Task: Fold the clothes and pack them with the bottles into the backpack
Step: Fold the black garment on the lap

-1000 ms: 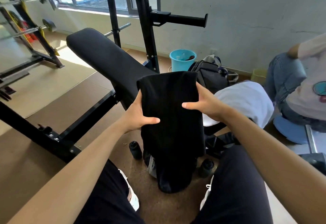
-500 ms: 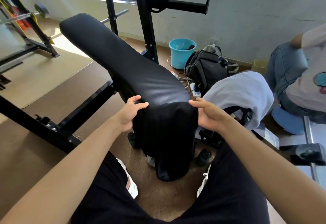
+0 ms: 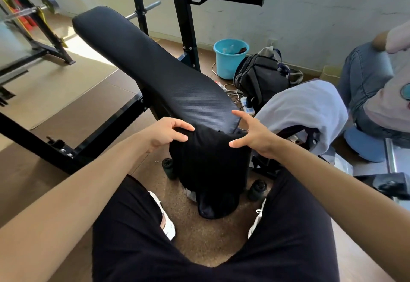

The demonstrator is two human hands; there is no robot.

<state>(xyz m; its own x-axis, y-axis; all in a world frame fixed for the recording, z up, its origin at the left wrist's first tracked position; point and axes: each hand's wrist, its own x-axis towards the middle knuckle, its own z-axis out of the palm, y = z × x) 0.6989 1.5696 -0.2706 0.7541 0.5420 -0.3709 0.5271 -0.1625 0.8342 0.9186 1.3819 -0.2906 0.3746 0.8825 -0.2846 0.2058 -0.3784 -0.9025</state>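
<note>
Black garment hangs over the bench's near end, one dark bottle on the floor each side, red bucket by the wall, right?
Wrong colour: the head view shows a light blue bucket. The black garment, bench, left bottle and right bottle are as stated.

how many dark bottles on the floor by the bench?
2. The left bottle stands on the floor just left of the hanging black garment; the right bottle stands on its right side. The garment may hide others.
</note>
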